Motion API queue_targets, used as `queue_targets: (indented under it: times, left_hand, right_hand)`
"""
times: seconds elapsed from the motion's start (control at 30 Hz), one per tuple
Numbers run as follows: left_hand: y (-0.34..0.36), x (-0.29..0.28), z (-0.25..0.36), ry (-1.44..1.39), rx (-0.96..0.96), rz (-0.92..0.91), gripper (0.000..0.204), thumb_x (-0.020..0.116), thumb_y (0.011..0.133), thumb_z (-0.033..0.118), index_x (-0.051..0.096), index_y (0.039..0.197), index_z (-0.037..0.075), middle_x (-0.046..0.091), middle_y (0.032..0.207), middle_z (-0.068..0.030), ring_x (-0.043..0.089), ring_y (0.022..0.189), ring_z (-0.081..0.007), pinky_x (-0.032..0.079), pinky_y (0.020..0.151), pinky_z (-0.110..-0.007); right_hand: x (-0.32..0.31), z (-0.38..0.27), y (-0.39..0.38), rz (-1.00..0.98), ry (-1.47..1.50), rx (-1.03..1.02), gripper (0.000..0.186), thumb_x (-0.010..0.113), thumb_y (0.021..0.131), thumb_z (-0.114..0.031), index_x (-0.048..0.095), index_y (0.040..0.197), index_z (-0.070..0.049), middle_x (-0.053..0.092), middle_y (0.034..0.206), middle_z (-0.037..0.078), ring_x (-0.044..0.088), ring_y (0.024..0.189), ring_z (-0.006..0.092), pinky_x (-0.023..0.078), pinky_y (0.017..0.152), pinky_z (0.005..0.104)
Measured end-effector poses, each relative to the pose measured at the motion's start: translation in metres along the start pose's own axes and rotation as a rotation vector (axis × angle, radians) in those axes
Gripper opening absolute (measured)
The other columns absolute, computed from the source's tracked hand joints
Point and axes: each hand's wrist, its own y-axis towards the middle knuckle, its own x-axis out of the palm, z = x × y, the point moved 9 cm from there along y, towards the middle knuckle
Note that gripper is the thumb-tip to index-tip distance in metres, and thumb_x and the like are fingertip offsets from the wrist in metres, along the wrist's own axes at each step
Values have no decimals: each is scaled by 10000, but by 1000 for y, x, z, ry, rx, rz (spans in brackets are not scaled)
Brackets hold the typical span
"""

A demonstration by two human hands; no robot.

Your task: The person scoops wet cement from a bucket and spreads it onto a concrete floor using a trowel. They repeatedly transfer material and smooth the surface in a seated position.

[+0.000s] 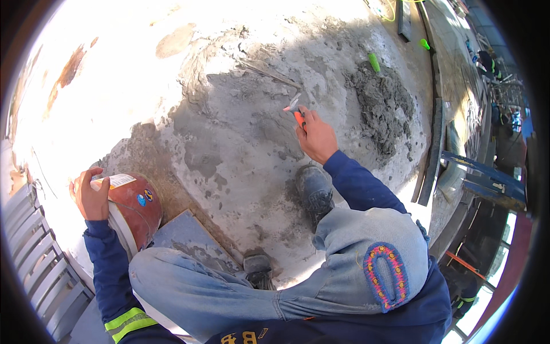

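My right hand (315, 135) grips a tool with an orange and black handle (301, 119), apparently a trowel, its blade over the mortar-smeared grey ground (229, 149). At the lower left, a reddish-brown bucket (140, 212) with stickers and a pale rim lies tilted on its side. My left hand (89, 195) has its fingers curled over the top of that bucket. A grey board (186, 235) lies beside it, near my knee. A lumpy heap of wet mortar (381, 109) sits to the right of my right hand.
Long bars (433, 143) run along the right edge, beside a blue metal beam (481, 180). Slatted grey furniture (31, 246) stands at far left. My boots (312, 192) rest on the ground. Green objects (373, 62) and sticks (269, 73) lie farther forward. Other people (487, 63) are at far right.
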Motion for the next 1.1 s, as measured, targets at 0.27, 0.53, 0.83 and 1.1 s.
queue_targets:
  times: [0.27, 0.53, 0.83, 1.1]
  left_hand:
    - [2, 0, -4, 95, 38, -3, 258, 740, 817, 194, 692, 1066, 145, 680, 1089, -18, 593, 1144, -221, 243, 1171, -474]
    - [-8, -8, -11, -31, -13, 25, 242, 715, 820, 174, 680, 1050, 110, 682, 1064, -25, 602, 1115, -223, 209, 1182, -496]
    - [-5, -10, -9, -63, -32, 52, 230, 714, 807, 162, 673, 1030, 122, 676, 1055, 1, 600, 1107, -208, 206, 1186, -505]
    - [-4, -13, -1, -53, -38, 106, 216, 717, 779, 150, 680, 990, 127, 676, 1028, -11, 584, 1092, -230, 229, 1182, -484]
  right_hand:
    - [53, 162, -75, -138, 946, 765, 360, 573, 942, -198, 491, 1243, -19, 556, 742, 78, 529, 451, 163, 442, 448, 329]
    - [69, 144, 7, -277, 1076, 721, 226, 544, 948, -208, 489, 1128, -83, 540, 726, 58, 505, 447, 151, 415, 412, 318]
    - [44, 73, 165, -581, 609, 367, 221, 583, 929, -231, 465, 965, -48, 541, 714, 50, 535, 486, 142, 456, 476, 337]
    - [-17, 20, 93, -89, -366, -173, 445, 640, 879, -198, 528, 1273, -22, 648, 920, 169, 667, 716, 362, 523, 616, 446]
